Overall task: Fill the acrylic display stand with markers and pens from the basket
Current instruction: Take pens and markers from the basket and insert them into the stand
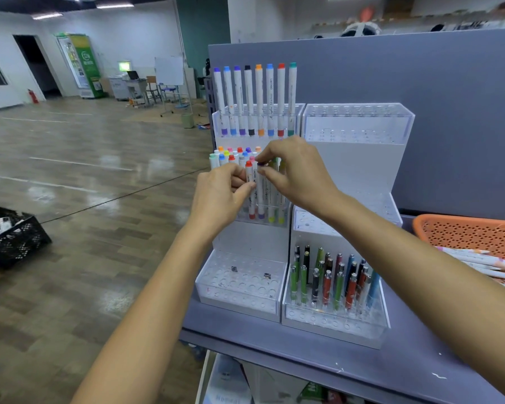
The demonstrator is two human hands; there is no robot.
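As left hand (pixel 225 195) grips marker (pixel 251 204), right hand (pixel 298 173) pinches purple cap (pixel 261 164).

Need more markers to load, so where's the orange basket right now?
Head view, far right: the orange basket sits on the grey shelf, right of the acrylic display stand, with white markers lying in it.

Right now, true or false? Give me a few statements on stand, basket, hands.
1. Eight markers stand in the top-left tier. True.
2. The top-right tier is full of pens. False: it is empty.
3. The orange basket is empty. False: loose markers lie in it.
4. The right hand pinches a purple-capped marker. True.
5. The left hand hangs idle. False: it grips a red-capped marker.
6. Pens stand in the bottom-right tier. True.
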